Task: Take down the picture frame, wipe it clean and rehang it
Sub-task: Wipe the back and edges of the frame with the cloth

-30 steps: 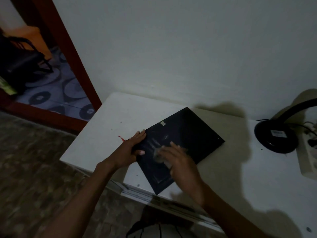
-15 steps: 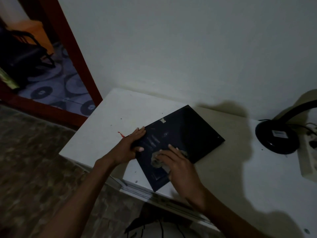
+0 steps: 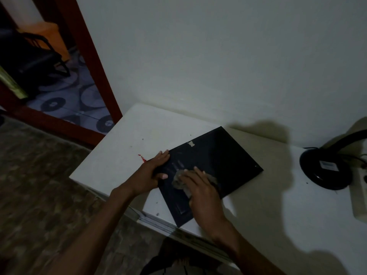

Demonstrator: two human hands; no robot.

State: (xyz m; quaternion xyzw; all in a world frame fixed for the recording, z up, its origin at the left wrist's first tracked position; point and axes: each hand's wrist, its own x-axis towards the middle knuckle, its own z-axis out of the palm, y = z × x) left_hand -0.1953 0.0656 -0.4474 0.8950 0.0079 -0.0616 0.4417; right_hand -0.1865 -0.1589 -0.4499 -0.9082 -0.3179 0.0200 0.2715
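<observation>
A dark picture frame (image 3: 222,155) lies face down on the white table (image 3: 129,147), turned at an angle, its small metal hanger (image 3: 191,143) near the far edge. My left hand (image 3: 153,171) grips the frame's left edge, thumb on top. My right hand (image 3: 200,187) presses a grey cloth (image 3: 178,180) flat on the frame's back, near its left half; most of the cloth is hidden under my fingers.
A black desk lamp base (image 3: 323,171) with a curved neck stands at the right, beside a white power strip (image 3: 360,195). A red mark (image 3: 143,158) is on the table by my left hand. A red door frame (image 3: 93,62) opens at the left onto a patterned floor.
My right hand has slid the cloth back and forth on the frame's back, a short way toward my left hand. My left hand keeps its grip. The frame stays in place.
</observation>
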